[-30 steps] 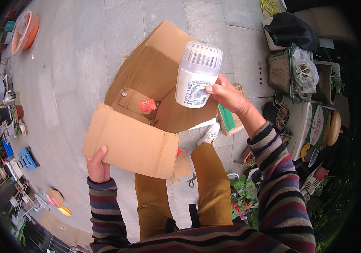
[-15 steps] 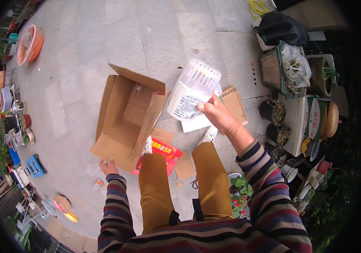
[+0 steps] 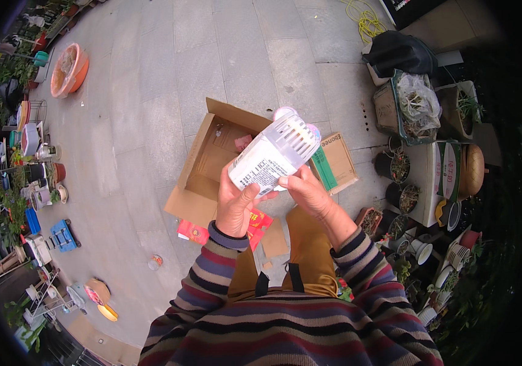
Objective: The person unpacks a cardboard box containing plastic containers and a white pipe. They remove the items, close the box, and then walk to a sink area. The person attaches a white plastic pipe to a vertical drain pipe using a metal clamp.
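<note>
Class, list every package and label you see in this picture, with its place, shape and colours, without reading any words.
White slotted container with a printed white label: held by left hand and right hand.
Open brown carton: on the paving beyond the hands.
Small brown box, green side: right of the carton.
Flat red packet: by the carton's near flap.

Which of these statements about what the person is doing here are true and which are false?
1. Both hands hold the white slotted container. True: the left hand and the right hand both grip it.
2. The open cardboard box lies on the paved ground. True.
3. The left hand is holding the cardboard box by a flap. False: it is on the container, apart from the box.
4. The orange basin sits right beside the person's feet. False: it stands far off, at the upper left.
5. A smaller closed box lies on the ground right of the open one. True.
</note>
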A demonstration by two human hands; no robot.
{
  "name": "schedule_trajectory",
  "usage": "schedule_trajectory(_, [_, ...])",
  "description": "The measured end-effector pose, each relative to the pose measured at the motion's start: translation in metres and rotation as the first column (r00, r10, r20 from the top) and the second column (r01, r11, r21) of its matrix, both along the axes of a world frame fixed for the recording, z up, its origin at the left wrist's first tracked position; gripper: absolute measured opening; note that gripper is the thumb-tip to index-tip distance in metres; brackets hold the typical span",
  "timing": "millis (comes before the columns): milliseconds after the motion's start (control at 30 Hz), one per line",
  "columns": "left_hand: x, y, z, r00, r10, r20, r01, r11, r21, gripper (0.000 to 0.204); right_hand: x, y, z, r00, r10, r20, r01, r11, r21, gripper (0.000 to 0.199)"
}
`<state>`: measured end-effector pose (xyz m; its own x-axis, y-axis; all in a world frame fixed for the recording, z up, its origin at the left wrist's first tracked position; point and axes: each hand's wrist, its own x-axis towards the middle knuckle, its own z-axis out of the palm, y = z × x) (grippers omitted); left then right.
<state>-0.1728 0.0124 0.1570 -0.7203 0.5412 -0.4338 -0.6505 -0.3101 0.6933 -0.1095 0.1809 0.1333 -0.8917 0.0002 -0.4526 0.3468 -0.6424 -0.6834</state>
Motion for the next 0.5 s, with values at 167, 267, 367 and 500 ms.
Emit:
schedule_trajectory(167, [0.004,0.003,0.049,0.988,-0.060,-0.144,0.064,0.998,0.024,0.069,0.031,0.022,0.054,0.988,-0.122,-0.094,0.133,0.984,0.122,0.106])
schedule_trajectory(267, [0.010,-0.003,0.065,0.973,-0.099,-0.208,0.106,0.994,0.025,0.072,0.044,0.039,0.091,0.954,-0.216,-0.210,0.267,0.927,0.261,0.106])
schedule_trajectory(367, [0.015,-0.006,0.089,0.941,-0.162,-0.297,0.171,0.985,0.003,0.075,0.046,0.042,0.139,0.970,-0.086,-0.229,0.213,0.755,0.619,0.095])
schedule_trajectory(500, [0.014,-0.003,0.129,0.909,-0.234,-0.345,0.239,0.970,-0.028,0.074,0.054,0.040,0.165,0.951,-0.102,-0.293,0.292,0.613,0.734,0.066])
